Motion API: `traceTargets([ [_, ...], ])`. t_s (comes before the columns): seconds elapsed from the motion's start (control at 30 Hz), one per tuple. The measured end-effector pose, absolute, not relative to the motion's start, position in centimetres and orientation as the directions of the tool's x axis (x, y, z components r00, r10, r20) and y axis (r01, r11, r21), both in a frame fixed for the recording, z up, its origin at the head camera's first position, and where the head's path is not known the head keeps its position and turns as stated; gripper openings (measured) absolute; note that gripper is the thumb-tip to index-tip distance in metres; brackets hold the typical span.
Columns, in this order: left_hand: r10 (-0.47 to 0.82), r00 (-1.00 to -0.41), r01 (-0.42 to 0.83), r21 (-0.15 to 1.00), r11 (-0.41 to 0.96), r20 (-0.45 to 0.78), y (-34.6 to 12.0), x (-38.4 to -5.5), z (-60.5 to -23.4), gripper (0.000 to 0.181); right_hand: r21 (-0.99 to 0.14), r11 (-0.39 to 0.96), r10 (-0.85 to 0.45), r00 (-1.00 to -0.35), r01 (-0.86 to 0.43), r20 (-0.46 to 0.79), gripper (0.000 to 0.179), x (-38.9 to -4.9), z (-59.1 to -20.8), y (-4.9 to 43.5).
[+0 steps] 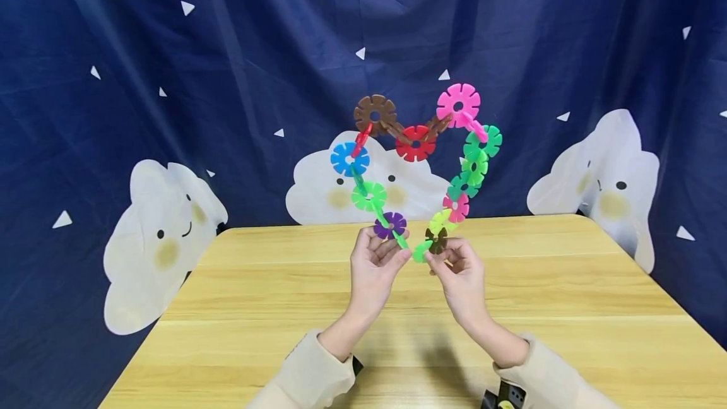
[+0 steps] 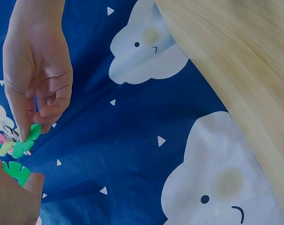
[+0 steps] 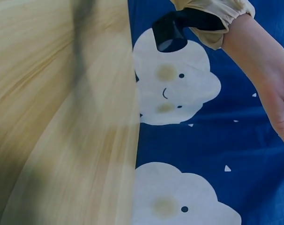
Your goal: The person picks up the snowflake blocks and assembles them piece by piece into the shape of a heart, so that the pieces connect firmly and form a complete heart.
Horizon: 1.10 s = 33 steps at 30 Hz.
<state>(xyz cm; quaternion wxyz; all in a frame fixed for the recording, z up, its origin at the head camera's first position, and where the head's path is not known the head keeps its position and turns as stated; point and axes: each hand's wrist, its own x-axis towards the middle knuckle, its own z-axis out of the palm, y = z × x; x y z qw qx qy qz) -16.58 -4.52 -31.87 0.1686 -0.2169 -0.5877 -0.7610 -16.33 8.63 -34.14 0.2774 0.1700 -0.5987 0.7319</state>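
A chain of slotted plastic flower discs in several colors hangs upright in a heart-like outline above the table in the head view. Brown (image 1: 364,108), red (image 1: 406,150) and pink (image 1: 459,94) discs form its top; blue (image 1: 339,159) and purple (image 1: 384,230) ones run down the left side. At the lower left end, my left hand (image 1: 369,272) pinches a green disc (image 1: 401,241). My right hand (image 1: 462,279) grips the other end, by a light green disc (image 1: 419,252) and a dark brown disc (image 1: 435,246). A small gap separates the two ends.
The wooden table (image 1: 255,308) spreads below both hands. Behind it hangs a dark blue curtain (image 1: 255,30) with white triangles and smiling clouds. A black wrist device (image 1: 511,394) sits at the right sleeve (image 1: 548,374).
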Motion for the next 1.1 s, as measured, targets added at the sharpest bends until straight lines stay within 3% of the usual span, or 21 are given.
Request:
traceTargets([
  [0.6, 0.008, -0.845, 0.516, 0.819, -0.251, 0.534, -4.83, -16.58, -31.65, 0.042, -0.778, -0.103, 0.116, -0.784, -0.62, 0.609, 0.024, -16.46, -33.94, 9.22],
  [0.87, 0.038, -0.868, 0.442, 0.807, -0.392, 0.495, -5.18, -16.46, -31.56, 0.046, -0.783, 0.022, 0.073, -0.78, -0.621, 0.621, 0.01, -16.03, -33.54, 9.58],
  [1.1, 0.071, -0.872, 0.4, 0.789, -0.466, 0.484, -5.2, -16.32, -31.39, 0.042, -0.753, -0.023, 0.018, -0.753, -0.658, 0.658, 0.012, -15.94, -33.18, 9.51],
])
